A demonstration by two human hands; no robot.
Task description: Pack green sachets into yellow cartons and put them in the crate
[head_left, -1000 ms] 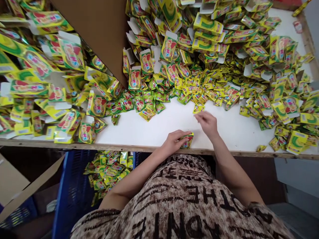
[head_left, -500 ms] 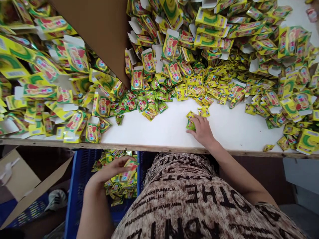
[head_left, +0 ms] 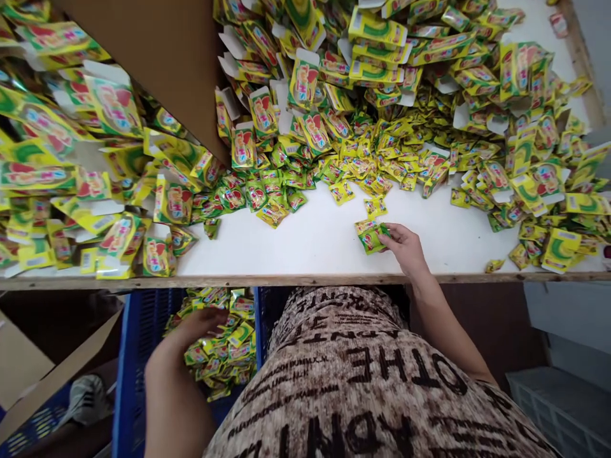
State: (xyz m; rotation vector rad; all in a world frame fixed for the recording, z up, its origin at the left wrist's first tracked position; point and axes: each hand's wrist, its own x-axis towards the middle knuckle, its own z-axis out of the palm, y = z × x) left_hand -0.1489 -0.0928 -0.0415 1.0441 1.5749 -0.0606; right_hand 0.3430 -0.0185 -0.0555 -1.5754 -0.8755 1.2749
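My right hand [head_left: 408, 248] pinches small candy packets [head_left: 371, 238] just above the white tabletop, a green one in front of a yellow one. Beyond them a yellow packet [head_left: 375, 207] lies on the table. Below the table edge, my left hand [head_left: 203, 324] hangs over a blue crate [head_left: 138, 337], its fingers stretched out and somewhat blurred, with nothing seen in them. Yellow-green candy boxes [head_left: 241, 334] fill the crate beneath it.
Open-flapped candy boxes [head_left: 303, 79] and loose packets [head_left: 396, 149] are heaped along the back. More boxes [head_left: 119, 238] cover the left. A brown cardboard panel [head_left: 162, 57] divides the heaps. The table's wooden edge [head_left: 286, 280] runs before me. A shoe [head_left: 88, 399] shows at lower left.
My left hand has let go of a candy box over the crate. My right hand has lifted the packets from the table and turned them. The view has shifted to the right.
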